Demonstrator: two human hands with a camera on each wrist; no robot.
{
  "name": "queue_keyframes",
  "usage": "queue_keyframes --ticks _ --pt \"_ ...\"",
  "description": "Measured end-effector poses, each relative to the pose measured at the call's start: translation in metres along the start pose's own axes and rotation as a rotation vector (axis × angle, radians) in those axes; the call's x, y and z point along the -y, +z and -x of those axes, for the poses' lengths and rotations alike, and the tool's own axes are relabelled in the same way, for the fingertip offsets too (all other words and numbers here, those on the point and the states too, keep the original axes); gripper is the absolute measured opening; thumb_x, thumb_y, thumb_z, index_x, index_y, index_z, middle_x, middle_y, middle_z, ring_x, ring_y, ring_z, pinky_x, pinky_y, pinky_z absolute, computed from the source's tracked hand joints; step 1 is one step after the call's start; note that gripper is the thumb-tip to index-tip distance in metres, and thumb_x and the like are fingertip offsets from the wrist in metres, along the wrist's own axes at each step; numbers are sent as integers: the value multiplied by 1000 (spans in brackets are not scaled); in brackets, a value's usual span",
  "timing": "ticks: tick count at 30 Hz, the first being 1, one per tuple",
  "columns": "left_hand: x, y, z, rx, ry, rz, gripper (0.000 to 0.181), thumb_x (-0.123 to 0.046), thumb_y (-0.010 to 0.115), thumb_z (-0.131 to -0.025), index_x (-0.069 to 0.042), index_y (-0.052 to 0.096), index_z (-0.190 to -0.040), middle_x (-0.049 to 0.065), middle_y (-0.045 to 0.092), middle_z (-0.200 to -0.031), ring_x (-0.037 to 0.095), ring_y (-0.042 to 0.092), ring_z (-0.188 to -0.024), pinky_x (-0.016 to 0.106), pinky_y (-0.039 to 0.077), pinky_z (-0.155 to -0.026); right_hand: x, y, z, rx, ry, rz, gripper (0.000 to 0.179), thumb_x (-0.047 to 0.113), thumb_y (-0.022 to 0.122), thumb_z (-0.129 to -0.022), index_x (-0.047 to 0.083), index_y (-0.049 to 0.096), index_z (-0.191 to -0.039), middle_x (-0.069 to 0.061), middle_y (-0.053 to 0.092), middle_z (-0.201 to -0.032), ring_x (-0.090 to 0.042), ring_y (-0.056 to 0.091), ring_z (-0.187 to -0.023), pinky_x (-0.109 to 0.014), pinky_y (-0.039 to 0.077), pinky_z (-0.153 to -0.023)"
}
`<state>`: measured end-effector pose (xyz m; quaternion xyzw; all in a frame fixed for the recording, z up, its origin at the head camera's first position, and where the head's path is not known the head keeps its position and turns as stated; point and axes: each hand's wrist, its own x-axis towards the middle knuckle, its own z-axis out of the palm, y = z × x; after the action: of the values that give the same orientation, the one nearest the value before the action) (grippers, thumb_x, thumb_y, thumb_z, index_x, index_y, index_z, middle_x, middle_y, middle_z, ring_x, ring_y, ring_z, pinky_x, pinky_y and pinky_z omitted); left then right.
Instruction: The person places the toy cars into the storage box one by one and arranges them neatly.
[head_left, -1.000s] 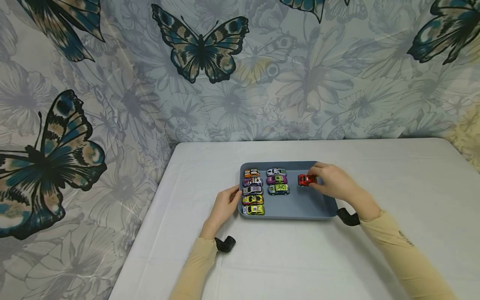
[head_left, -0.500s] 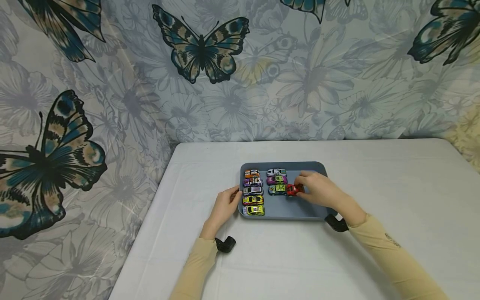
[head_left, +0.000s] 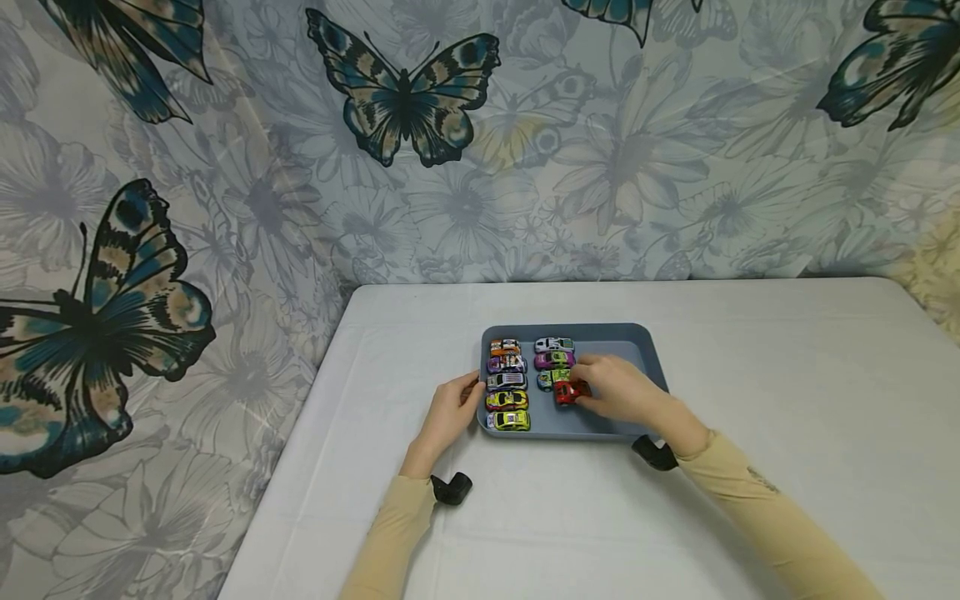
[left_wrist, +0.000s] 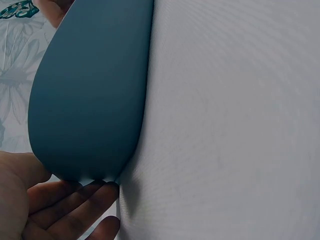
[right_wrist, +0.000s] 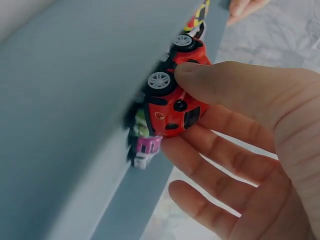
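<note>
My right hand [head_left: 618, 390] pinches a red toy car [right_wrist: 175, 102] between thumb and fingers, low over the grey-blue tray [head_left: 615, 427]. In the head view the red car overlaps the near side of a green toy car [head_left: 546, 379], which my fingers partly hide. Behind that one stand a purple-and-green toy car [head_left: 553, 360] and a white toy car [head_left: 555, 343]. At the tray's left end my left hand [head_left: 448, 412] holds the rim, thumb on top and fingers beneath, as the left wrist view shows from the outside wall.
A column of several toy cars runs along the tray's left side, from an orange one [head_left: 505, 347] at the back to a yellow one [head_left: 508, 421] in front. The tray lies on a white-covered table [head_left: 420, 333]. A butterfly-print cloth [head_left: 465, 208] hangs behind.
My right hand has carried the red car left and toward me, from the tray's right part to just in front of the green car. My left hand has stayed at the rim.
</note>
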<state>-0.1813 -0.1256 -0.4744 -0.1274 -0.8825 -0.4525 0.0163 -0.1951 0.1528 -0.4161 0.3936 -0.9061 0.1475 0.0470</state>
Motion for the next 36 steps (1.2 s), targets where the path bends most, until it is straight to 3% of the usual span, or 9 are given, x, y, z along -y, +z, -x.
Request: queue_keyframes --ticks 13,22,36 --pt "-1 0 0 6 -1 -3 37 -17 50 -97 4 53 -128 15 65 -109 16 64 -92 23 53 -76 6 10 -7 59 1 48 20 15 80 -71 9 64 -82 1 58 -78 -10 50 -61 -35 46 -59" --pt "-2 -1 0 9 3 5 37 -17 50 -97 4 53 -128 15 65 -110 17 64 -94 23 52 -78 7 16 -10 64 4 31 20 16 80 -71 10 62 -79 3 56 -76 -9 47 -59 -30 43 -55" --pt "-2 -1 0 7 0 13 37 -16 50 -97 5 52 -128 16 64 -110 18 64 -93 23 52 -77 9 20 -9 45 4 64 21 18 80 -71 8 66 -84 1 58 -77 -11 52 -62 -33 47 -59"
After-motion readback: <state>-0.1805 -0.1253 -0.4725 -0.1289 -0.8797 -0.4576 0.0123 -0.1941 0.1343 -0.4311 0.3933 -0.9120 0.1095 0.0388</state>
